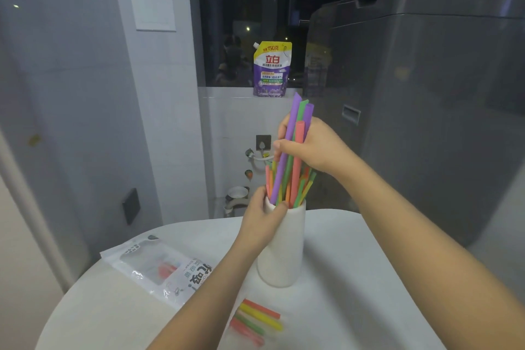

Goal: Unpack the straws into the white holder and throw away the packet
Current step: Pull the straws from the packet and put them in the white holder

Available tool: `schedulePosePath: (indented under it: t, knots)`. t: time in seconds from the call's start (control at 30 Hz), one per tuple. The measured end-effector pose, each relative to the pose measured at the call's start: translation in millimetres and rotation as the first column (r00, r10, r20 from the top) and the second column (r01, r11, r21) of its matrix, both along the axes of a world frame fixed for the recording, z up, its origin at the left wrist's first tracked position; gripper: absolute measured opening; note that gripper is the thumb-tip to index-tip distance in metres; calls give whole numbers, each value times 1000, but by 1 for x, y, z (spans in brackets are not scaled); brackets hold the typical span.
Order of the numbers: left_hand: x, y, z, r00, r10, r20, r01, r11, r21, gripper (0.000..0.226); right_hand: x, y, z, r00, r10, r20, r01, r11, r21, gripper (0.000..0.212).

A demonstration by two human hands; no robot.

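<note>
From the head camera I see my right hand (309,145) pinching a bunch of long straws (292,150), purple, green and coral, thumb on the near side and fingers curled round the far side; their lower ends reach into the mouth of the white holder (284,247), their slanted tips standing above my fingertips. Shorter orange, yellow and green straws already fill the holder below my fingers. My left hand (262,221) grips the holder near its rim, thumb across the front, fingers wrapped behind. The holder, tall, matte and slightly bulged at the base, stands upright on the white table (355,278). Nearer than my left wrist lie loose straws (260,318), red, yellow and green. Left of that forearm the clear printed packet (153,267) lies flat, something red inside.
</note>
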State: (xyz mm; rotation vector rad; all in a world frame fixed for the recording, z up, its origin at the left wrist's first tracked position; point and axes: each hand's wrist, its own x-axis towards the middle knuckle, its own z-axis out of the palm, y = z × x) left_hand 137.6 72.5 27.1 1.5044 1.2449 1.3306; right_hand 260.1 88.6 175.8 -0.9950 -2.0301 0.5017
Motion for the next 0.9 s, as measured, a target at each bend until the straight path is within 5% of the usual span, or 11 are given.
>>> schedulePosePath:
  t: [0.17, 0.3, 0.37, 0.53, 0.63, 0.77, 0.9]
  knots:
    - [-2, 0, 4, 998, -36, -44, 36, 999, -3, 27, 1, -2, 5, 994, 75, 73, -70, 995, -72, 14]
    - [-5, -4, 1, 999, -26, 20, 26, 1000, 13, 18, -4, -1, -12, 985, -7, 170, 17, 998, -56, 3]
    - [-7, -7, 0, 998, -53, 25, 52, 998, 26, 19, -5, 0, -24, 976, -52, 212, 71, 994, -86, 15]
    - [-12, -13, 5, 994, -94, 60, 91, 995, 47, 26, -10, 3, -42, 979, -150, 136, 159, 985, -62, 26]
    - [-12, -15, 4, 992, -104, 77, 100, 994, 55, 27, -8, 1, -41, 980, -197, -27, 195, 978, -79, 56]
    - [-9, -17, 6, 995, -85, 50, 81, 993, 85, 36, -11, -4, -28, 968, -126, -217, 172, 963, 207, 87]
    - [-5, -18, 12, 999, -46, -5, 46, 981, 188, 58, -11, -7, -27, 985, -171, 21, 148, 900, 410, 52]
